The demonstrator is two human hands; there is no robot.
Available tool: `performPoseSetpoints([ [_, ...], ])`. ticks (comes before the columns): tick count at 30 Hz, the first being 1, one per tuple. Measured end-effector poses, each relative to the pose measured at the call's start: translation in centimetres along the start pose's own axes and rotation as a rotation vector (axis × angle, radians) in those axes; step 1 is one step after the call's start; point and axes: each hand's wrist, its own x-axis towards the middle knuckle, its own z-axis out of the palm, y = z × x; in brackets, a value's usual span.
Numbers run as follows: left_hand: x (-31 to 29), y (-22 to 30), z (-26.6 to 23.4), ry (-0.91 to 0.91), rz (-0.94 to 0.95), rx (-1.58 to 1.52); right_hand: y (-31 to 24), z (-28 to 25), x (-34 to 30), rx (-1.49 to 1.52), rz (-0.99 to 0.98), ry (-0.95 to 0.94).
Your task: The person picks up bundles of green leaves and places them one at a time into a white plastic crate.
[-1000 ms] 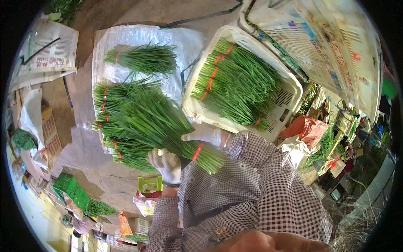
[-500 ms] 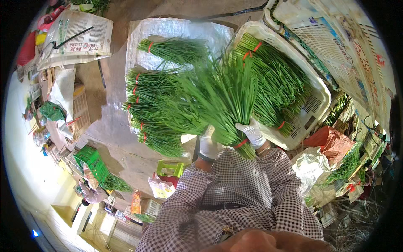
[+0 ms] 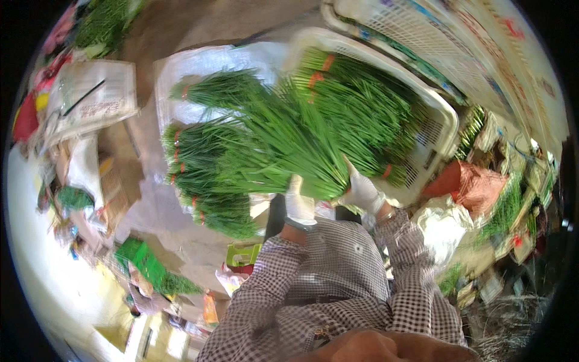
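A large loose bunch of green chives (image 3: 289, 151) fans out in front of me, its tips pointing away and to the left. My left hand (image 3: 300, 204), in a white glove, grips the near left side of the bunch with the thumb up and the fingers hidden beneath the leaves. At the stem end, my right hand (image 3: 364, 190), also gloved, is closed round the right side. Red-banded chive bunches (image 3: 211, 145) lie beyond on the left, on a pale sheet (image 3: 217, 59). More banded bunches (image 3: 362, 102) fill a white plastic crate (image 3: 443, 111) at the right.
Tall white crates (image 3: 470, 54) stand at the far right. Nearer lie a red sack (image 3: 467, 187) and a white plastic bag (image 3: 443, 226). A yellow-green plastic stool (image 3: 242, 254) is close on my left, and a green crate (image 3: 140, 260) farther left.
The view has turned and is blurred. The bunch has tilted leftward and its stem end is drawn up between my hands; its red band no longer shows.
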Motion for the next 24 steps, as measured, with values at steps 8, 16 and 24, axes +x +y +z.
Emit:
performPoseSetpoints([
  [8,4.7,-5.4,-4.7,-0.053,-0.070,0.659,11.5,-9.4,1.7,-0.473,0.034,0.109],
  [16,4.1,-3.1,-9.0,-0.063,-0.142,0.878,28.1,-7.7,2.3,-0.766,0.325,-0.006],
  [24,5.5,-3.0,-7.8,-0.058,-0.035,0.834,38.3,-6.3,3.7,-0.912,0.430,0.088],
])
